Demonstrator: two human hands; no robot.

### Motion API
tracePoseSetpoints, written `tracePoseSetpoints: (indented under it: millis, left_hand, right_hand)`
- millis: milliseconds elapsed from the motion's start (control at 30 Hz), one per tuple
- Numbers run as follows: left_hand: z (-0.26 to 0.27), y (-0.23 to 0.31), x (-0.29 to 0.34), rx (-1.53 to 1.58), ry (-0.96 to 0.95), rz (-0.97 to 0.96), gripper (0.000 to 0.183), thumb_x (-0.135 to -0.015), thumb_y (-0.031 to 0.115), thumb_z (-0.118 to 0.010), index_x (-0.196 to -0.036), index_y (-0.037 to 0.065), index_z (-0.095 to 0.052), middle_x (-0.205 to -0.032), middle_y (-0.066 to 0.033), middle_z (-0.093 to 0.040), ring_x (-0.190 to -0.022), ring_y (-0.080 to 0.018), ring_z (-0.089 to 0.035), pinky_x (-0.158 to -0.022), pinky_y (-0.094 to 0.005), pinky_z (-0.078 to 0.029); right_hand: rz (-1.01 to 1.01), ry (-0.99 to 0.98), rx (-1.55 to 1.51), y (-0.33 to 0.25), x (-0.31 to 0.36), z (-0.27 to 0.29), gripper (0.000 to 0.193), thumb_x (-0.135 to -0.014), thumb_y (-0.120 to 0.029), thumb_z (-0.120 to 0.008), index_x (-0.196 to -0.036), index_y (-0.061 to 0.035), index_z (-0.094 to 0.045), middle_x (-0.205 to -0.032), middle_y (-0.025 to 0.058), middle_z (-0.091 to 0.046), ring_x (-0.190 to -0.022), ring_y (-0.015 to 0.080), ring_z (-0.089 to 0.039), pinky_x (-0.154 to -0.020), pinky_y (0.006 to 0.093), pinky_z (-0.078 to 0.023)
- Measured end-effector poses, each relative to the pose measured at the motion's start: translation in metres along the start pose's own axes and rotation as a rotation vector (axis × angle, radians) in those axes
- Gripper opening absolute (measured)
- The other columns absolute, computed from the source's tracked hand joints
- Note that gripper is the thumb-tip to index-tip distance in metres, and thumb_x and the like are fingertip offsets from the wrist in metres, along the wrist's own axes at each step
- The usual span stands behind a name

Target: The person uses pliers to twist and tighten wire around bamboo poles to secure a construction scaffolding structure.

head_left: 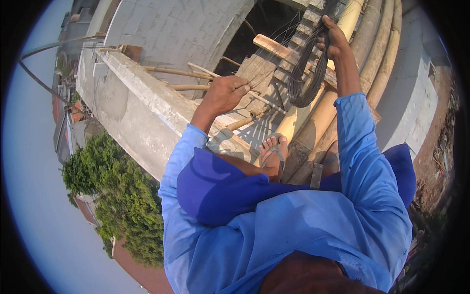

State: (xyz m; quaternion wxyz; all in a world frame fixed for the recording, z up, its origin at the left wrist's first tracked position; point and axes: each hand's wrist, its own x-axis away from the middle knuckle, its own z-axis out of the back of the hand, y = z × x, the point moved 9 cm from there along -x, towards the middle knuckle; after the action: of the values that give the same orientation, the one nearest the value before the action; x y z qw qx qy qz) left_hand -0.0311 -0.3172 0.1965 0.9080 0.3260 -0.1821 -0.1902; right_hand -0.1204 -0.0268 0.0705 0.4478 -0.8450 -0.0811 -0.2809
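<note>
A looped bundle of thin dark wire (302,89) hangs from my right hand (335,40), whose fingers are wrapped round its upper part. My left hand (226,94) is closed, thumb against fingers, on thin strands of the wire (268,72) that stretch across from the bundle. The two hands are apart, the right one farther out and higher in the picture. Below the bundle runs a row of bamboo poles (313,128), and my sandalled foot (274,151) stands beside them.
A concrete ledge (142,93) runs along the left, with a grey block wall (171,34) beyond it. Bamboo struts and a wooden plank (274,48) lie around a dark opening. Trees (117,196) and roofs appear far below on the left; another pale wall (409,93) stands right.
</note>
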Motion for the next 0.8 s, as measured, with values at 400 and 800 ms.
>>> tracePoseSetpoints:
  millis: [400, 800]
  left_hand:
    - [-0.007, 0.002, 0.002, 0.124, -0.089, 0.032, 0.022, -0.075, 0.016, -0.071, -0.087, -0.001, -0.067, -0.074, -0.0103, -0.063, -0.068, -0.0158, -0.058, -0.063, -0.0302, -0.046]
    - [-0.016, -0.015, 0.0, 0.501, -0.201, 0.191, 0.017, -0.078, 0.015, -0.068, -0.071, 0.0, -0.062, -0.059, -0.0025, -0.055, -0.052, -0.0077, -0.05, -0.048, -0.0228, -0.038]
  right_hand:
    - [0.031, -0.019, -0.006, 0.007, -0.009, 0.006, 0.031, -0.089, -0.043, -0.054, -0.086, -0.0129, -0.056, -0.065, -0.0008, -0.055, -0.042, 0.0084, -0.039, -0.032, 0.0217, -0.029]
    - [-0.015, -0.033, 0.089, 0.016, -0.011, 0.007, 0.032, -0.089, -0.046, -0.053, -0.088, -0.015, -0.06, -0.072, -0.0047, -0.061, -0.047, 0.0071, -0.043, -0.036, 0.0222, -0.028]
